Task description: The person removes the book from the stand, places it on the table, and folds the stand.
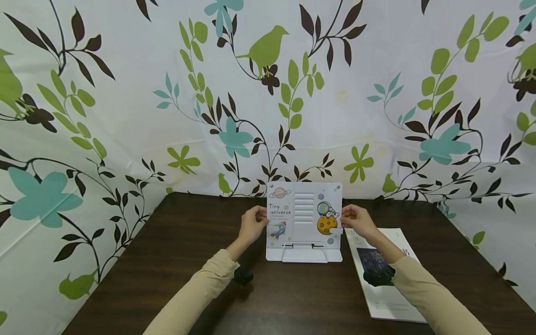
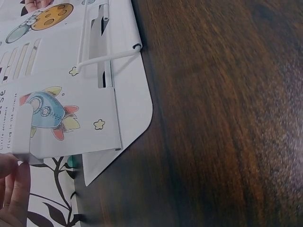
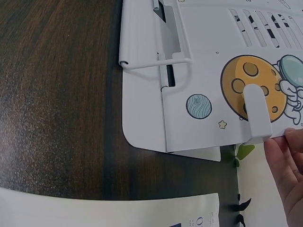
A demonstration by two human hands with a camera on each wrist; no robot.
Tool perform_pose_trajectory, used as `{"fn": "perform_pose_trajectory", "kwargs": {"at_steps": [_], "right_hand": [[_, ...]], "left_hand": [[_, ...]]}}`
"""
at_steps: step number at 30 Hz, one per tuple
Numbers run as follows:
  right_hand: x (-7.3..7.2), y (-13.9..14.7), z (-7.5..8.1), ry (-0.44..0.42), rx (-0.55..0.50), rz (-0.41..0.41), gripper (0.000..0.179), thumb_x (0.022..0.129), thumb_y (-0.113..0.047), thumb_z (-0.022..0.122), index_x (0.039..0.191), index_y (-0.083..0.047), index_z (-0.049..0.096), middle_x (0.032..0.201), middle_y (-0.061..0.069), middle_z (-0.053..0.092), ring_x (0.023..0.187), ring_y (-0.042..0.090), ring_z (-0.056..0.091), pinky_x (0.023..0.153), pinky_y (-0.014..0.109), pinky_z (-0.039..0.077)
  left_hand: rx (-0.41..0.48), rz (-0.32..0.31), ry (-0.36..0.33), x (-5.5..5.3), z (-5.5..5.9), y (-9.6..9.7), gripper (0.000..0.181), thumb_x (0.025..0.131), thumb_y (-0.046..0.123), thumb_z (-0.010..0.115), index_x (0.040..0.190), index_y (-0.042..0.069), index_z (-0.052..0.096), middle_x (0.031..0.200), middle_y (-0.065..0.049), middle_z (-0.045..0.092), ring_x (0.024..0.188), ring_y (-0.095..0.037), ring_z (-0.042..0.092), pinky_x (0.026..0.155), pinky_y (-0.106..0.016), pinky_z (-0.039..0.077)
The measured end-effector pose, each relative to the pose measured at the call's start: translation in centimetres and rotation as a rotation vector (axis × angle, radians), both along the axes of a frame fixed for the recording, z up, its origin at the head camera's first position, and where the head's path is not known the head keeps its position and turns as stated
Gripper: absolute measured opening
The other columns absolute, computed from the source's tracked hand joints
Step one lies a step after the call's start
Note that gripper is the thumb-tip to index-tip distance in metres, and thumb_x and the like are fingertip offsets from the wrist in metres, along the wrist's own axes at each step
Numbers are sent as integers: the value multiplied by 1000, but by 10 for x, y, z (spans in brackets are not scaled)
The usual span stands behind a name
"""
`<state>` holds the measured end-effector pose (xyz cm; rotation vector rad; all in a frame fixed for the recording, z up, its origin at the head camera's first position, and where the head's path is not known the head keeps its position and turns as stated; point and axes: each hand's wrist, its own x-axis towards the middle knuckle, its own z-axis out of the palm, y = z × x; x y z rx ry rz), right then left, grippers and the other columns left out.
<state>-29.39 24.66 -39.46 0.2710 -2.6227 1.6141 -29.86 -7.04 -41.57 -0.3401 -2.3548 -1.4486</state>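
A white book stand point(image 1: 303, 237) with a planet, rocket and astronaut print stands upright on the dark wooden table. Its base plate lies flat, and a white wire page rest point(image 1: 304, 253) juts out at the bottom front. My left hand point(image 1: 252, 224) pinches the panel's left edge, beside the small white side clip point(image 2: 22, 135) near the rocket. On the opposite edge, my right hand point(image 1: 359, 221) holds the panel between thumb and fingers, next to another white clip point(image 3: 258, 113) that overlaps the orange planet. Slots run through the middle of the panel.
A white-covered book point(image 1: 393, 300) with a dark picture lies to the right, partly under my right forearm. The brown table point(image 1: 201, 223) reaches back to a curtain point(image 1: 138, 116) printed with leaves and birds. Dark wrist cameras point(image 1: 244, 275) sit beneath both forearms.
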Motion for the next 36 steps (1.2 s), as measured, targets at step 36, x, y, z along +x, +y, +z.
{"fn": "perform_pose_trajectory", "kwargs": {"at_steps": [36], "right_hand": [[-12, -21, -3, 34, 10, -59, 22, 87, 2, 55, 107, 11, 55, 92, 19, 58, 74, 13, 55, 68, 26, 52]], "left_hand": [[12, -73, -51, 61, 2, -7, 17, 73, -9, 66, 86, -2, 59, 79, -9, 62, 72, -18, 60, 62, -21, 48]]}}
